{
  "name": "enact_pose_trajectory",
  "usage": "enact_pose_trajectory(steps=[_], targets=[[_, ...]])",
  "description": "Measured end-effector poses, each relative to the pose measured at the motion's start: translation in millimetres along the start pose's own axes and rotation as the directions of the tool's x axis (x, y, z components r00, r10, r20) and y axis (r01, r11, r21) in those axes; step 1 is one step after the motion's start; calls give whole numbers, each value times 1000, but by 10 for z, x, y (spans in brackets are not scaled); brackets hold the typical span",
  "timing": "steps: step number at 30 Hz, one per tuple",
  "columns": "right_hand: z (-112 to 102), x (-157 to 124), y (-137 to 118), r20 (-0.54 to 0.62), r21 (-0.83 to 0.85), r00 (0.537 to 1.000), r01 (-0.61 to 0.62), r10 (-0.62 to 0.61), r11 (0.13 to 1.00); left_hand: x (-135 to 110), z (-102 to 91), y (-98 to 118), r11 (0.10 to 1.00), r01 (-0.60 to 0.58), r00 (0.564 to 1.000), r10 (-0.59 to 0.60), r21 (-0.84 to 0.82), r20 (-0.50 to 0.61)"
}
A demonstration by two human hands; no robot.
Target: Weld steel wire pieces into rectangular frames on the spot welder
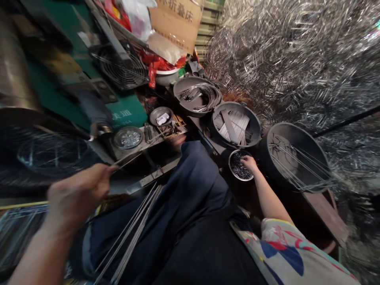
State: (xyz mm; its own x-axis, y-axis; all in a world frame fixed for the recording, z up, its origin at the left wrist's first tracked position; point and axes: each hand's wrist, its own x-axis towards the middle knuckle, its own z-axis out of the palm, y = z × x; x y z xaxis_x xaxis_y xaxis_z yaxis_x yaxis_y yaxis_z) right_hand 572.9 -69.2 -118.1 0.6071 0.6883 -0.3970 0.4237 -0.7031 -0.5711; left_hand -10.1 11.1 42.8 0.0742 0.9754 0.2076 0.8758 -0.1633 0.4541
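Observation:
My left hand [81,194], smeared by motion, is closed with thumb and fingers pinching a thin metal wire [130,159] that points toward the machine. At the right, my right hand [249,163] reaches into a small round bowl [230,169] of small dark metal pieces [239,165]. Its fingers are pressed together at the pieces; whatever they pinch is too small to make out. Across my lap lies a bunch of long straight metal wires [135,237].
A green machine [127,109] stands at the left, with a dish of small shiny pieces [128,137] on its ledge. Large pans hold coiled wire [208,95], short rods [237,124] and long wires [299,162]. Tangled wire frames [282,51] are heaped at the right.

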Motion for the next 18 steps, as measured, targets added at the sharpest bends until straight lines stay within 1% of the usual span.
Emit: enact_pose_trajectory(steps=[2,3,4,6,7,8,10,12,13,15,17,18], targets=[[-3,-77,-77,-6,83,1000,6,-6,997,47,195,25,966,-123,990,103,225,98],[-7,-121,-136,1,123,1000,19,-19,992,62,274,29,941,-163,980,121,296,155],[-12,-165,-210,12,163,999,35,-38,986,71,329,23,929,-173,974,112,328,197],[-7,-232,-403,53,253,994,83,-100,964,71,361,-29,928,-162,966,80,337,245],[14,-251,-528,70,300,988,110,-137,947,62,344,-73,930,-131,971,51,343,232],[55,-266,-677,98,378,976,145,-195,914,48,316,-126,934,-102,978,30,343,208],[214,-333,-1056,151,572,931,193,-333,798,-2,253,-243,947,-24,986,-30,320,163],[479,-516,-1522,244,662,861,189,-447,725,-81,220,-343,965,60,988,-93,256,121],[650,-658,-1767,295,669,821,188,-489,719,-131,220,-378,973,96,988,-118,211,96],[1054,-1001,-2229,363,664,752,206,-551,719,-244,246,-410,986,133,990,-138,104,38],[1492,-1352,-2608,436,670,677,196,-593,716,-364,284,-395,990,139,990,-139,-20,-37],[1701,-1507,-2758,459,692,653,162,-602,704,-421,299,-376,987,137,986,-143,-80,-80]])
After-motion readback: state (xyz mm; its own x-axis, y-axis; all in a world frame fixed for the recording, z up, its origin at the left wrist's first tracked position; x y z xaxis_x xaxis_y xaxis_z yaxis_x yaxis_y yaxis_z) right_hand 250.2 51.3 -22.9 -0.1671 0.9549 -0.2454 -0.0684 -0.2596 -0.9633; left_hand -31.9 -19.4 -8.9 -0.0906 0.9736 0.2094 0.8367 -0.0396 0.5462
